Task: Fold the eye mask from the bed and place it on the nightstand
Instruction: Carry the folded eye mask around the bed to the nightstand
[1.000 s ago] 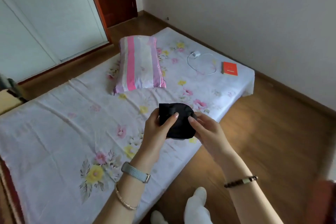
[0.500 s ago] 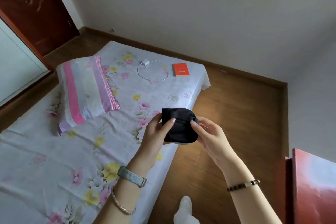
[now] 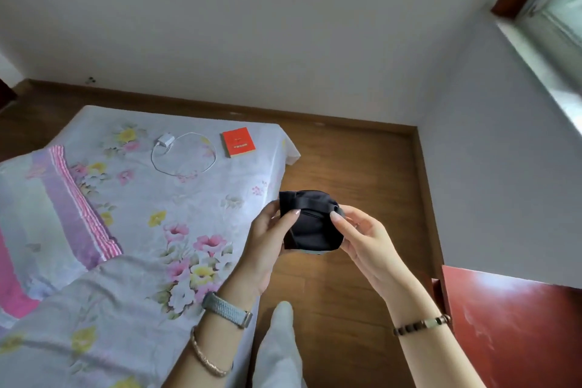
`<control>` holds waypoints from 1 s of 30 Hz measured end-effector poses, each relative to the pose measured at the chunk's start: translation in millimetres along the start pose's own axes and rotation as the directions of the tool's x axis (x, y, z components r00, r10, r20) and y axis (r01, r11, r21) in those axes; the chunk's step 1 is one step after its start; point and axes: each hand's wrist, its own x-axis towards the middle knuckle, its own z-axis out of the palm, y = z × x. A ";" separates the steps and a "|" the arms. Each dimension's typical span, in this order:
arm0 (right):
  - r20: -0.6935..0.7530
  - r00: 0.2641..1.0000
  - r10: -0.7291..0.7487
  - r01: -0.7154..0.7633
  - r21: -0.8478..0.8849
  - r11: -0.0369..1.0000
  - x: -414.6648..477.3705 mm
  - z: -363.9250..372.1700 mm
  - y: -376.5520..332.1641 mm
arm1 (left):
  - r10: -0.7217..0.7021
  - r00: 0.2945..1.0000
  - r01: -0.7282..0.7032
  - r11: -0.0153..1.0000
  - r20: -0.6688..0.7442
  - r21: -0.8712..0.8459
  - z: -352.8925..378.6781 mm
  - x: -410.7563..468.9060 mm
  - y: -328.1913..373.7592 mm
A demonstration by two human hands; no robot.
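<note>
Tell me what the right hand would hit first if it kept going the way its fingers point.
The right hand points left, toward the left hand. It already pinches the mask, so the mask is first, then probably the left hand's fingers behind it.

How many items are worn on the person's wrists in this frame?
3. A grey watch band and a thin gold bangle sit on the left wrist; a beaded bracelet sits on the right wrist. More could be hidden below the frame edge.

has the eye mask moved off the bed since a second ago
Yes. The eye mask was over the bed edge; now it is beyond it, above the wooden floor.
</note>
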 end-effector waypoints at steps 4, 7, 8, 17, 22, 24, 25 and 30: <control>-0.035 0.999 -0.017 0.018 0.015 1.000 45.7 -20.0 -10.8 | -0.032 0.998 0.030 0.999 0.051 0.027 17.0 57.3 9.4; -0.081 0.996 -0.028 0.030 0.023 0.999 86.0 -29.3 -23.4 | -0.055 0.996 0.052 0.998 0.075 0.029 26.7 106.3 19.4; -0.091 0.995 -0.031 0.034 0.034 0.999 99.9 -31.0 -28.9 | -0.059 0.995 0.056 0.998 0.083 0.032 29.9 123.5 24.4; -0.141 0.987 -0.082 0.095 0.086 0.992 218.0 -47.1 -77.5 | -0.031 0.984 0.014 0.995 0.174 0.097 54.8 261.2 75.4; -0.152 0.985 -0.083 0.101 0.116 0.988 273.7 -59.9 -91.5 | -0.046 0.983 0.027 0.994 0.178 0.110 66.8 319.9 90.3; -0.150 0.986 -0.075 0.094 0.118 0.989 298.3 -67.4 -97.0 | -0.050 0.983 0.030 0.993 0.179 0.112 72.8 344.5 94.4; -0.148 0.987 -0.069 0.087 0.118 0.989 311.8 -71.5 -100.1 | -0.051 0.983 0.032 0.993 0.176 0.112 75.7 357.6 96.4; -0.119 0.992 -0.050 0.064 0.113 0.992 389.3 -97.8 -118.7 | -0.060 0.988 0.047 0.994 0.142 0.095 94.6 431.9 104.4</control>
